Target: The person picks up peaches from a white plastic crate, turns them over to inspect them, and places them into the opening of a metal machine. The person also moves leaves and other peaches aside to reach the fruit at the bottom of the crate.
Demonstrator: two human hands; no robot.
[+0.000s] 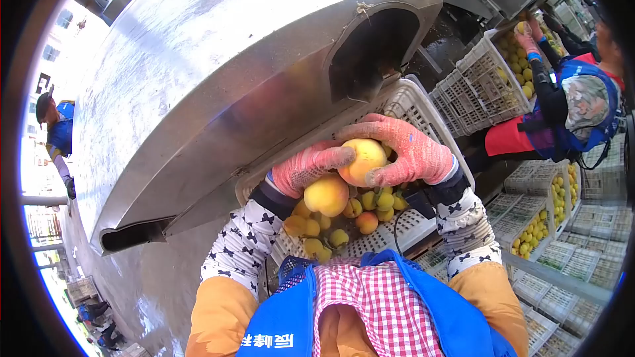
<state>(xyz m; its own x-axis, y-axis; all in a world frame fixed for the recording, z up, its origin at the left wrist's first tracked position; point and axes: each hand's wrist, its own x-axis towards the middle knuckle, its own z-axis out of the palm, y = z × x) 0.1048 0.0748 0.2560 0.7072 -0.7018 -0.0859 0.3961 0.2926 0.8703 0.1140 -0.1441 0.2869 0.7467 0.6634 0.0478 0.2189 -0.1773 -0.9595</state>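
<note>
Both hands wear pink-red knit gloves above a white plastic crate (423, 228). My right hand (413, 152) is closed around a yellow peach with a red blush (364, 162). A fingertip of my left hand (297, 170) reaches the side of that peach. A second large yellow peach (326, 195) sits against my left hand, which is curled about it; its fingers are partly hidden. Below, several smaller yellow-green and blushed fruits (367, 222) lie in the crate.
A metal machine (264, 119) with a dark opening (374, 53) stands ahead. At right, a co-worker (582, 99) in a blue vest handles fruit over another crate (469, 89). More crates (569, 258) are stacked at lower right. Another person (59, 125) stands at far left.
</note>
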